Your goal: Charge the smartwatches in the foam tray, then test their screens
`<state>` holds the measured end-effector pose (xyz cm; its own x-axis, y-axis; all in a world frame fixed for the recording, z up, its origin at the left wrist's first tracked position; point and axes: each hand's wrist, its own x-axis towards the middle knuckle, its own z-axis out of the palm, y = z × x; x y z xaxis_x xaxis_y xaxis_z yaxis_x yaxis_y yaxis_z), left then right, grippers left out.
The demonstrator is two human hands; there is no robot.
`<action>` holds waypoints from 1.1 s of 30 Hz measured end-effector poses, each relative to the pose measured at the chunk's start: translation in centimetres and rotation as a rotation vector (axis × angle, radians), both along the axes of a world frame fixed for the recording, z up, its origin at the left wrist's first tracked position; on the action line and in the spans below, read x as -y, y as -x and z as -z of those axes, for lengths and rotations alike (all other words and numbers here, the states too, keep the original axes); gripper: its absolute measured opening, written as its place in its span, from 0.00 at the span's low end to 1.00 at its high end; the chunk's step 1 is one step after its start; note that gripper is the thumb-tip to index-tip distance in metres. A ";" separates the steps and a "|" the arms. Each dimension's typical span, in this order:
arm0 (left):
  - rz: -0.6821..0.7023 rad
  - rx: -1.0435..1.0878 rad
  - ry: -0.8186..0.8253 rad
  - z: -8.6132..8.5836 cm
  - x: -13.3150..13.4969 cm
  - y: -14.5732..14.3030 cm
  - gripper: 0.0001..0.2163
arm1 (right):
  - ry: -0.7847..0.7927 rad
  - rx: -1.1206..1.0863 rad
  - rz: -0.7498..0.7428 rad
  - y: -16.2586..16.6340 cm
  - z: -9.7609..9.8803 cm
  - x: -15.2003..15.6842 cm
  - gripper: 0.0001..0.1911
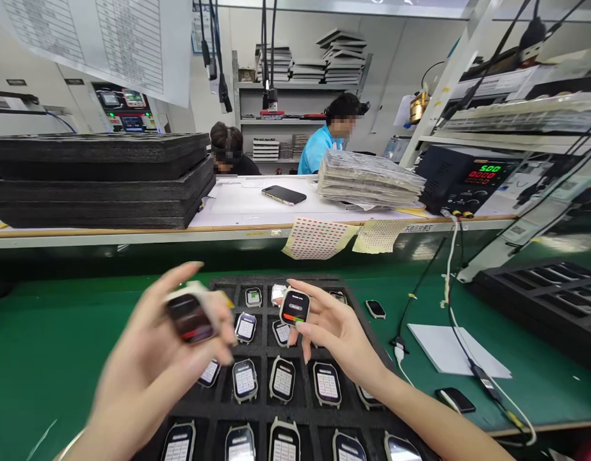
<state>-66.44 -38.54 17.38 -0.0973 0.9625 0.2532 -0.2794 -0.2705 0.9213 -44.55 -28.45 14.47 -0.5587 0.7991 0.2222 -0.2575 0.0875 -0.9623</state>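
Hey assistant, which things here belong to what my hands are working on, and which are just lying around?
Part of the work:
left hand holding a smartwatch
right hand holding a second smartwatch
black foam tray of seated smartwatches

Just lying about:
white paper sheet
black phone
bench power supply
stacked black foam trays

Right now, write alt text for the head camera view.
The left hand grips a square smartwatch and the right hand a second smartwatch, above a black foam tray of smartwatches in rows on a green bench mat.
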 end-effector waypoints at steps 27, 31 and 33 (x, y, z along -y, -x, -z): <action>0.195 -0.047 0.057 4.6 -5.7 -2.4 0.22 | -0.026 0.071 -0.059 -0.3 0.9 -0.6 0.25; 0.203 -0.001 0.013 4.8 -5.5 -2.5 0.27 | -0.005 0.084 -0.023 -0.2 0.8 -0.4 0.25; 0.213 0.014 0.014 4.9 -5.4 -2.5 0.30 | -0.006 0.093 -0.017 -0.3 0.7 -0.4 0.25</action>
<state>-63.94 -33.16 12.47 0.1056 0.9651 0.2395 -0.3416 -0.1910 0.9202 -44.28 -28.09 13.75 -0.5902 0.7885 0.1731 -0.1684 0.0894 -0.9816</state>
